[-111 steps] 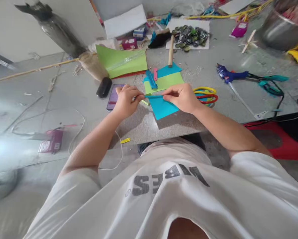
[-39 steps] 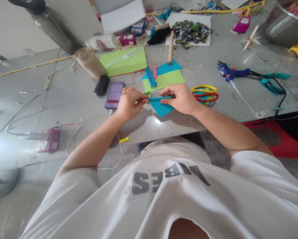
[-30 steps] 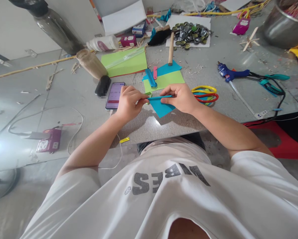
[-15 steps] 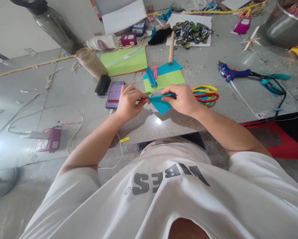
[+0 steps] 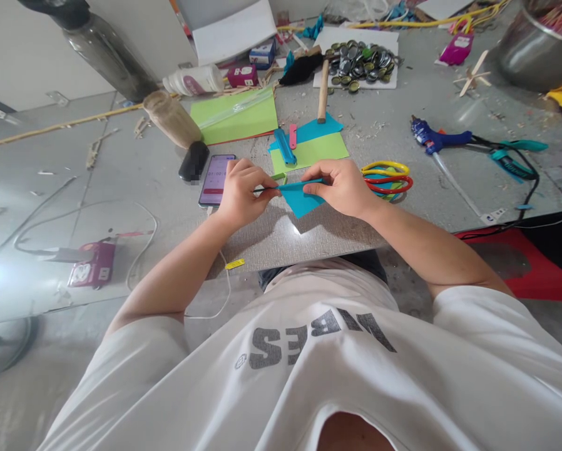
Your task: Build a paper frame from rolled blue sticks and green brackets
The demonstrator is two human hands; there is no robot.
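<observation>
Cluttered grey table (image 5: 393, 116); left hand (image 5: 244, 190) and right hand (image 5: 344, 186) pinch blue paper (image 5: 302, 202) along its upper edge, apparently rolling; next turn calls for even tension.

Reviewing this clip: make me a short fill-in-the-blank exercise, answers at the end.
The left hand and right hand pinch a ____ sheet of paper.
The bottle caps are piled on a ____ panel.
The looped handles beside the right hand are yellow and ____.
The phone lies nearer the ____ hand.

Missing words: blue; white; red; left.
</observation>
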